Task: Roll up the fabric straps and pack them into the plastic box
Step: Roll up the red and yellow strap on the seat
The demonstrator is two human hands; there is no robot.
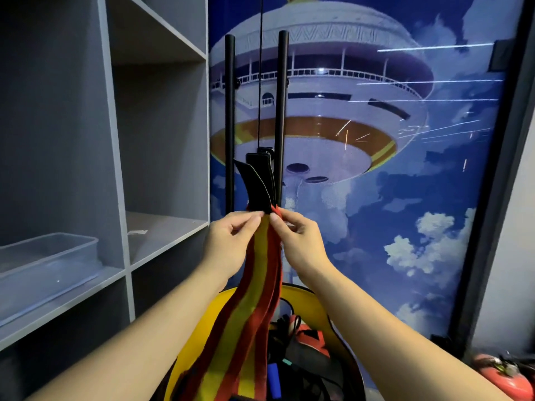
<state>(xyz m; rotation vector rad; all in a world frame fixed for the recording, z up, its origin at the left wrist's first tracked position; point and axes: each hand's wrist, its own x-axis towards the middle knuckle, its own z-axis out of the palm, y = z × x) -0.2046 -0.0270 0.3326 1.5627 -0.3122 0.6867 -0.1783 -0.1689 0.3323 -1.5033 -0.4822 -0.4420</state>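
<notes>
I have the red-and-yellow striped fabric strap (pixel 262 273) held up before me, my left hand (pixel 231 241) and right hand (pixel 298 238) each pinching its edges just below the black end tab (pixel 257 183). It looks soft, light and limp, so rolling should start from that stiffer tab. The clear plastic box (pixel 46 261) waits on the grey shelf (pixel 162 235), left.

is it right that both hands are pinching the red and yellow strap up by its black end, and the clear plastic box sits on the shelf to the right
Not quite: in the head view the plastic box sits on the shelf to the left. The rest holds: left hand and right hand pinch the red and yellow strap by its black end.
</notes>
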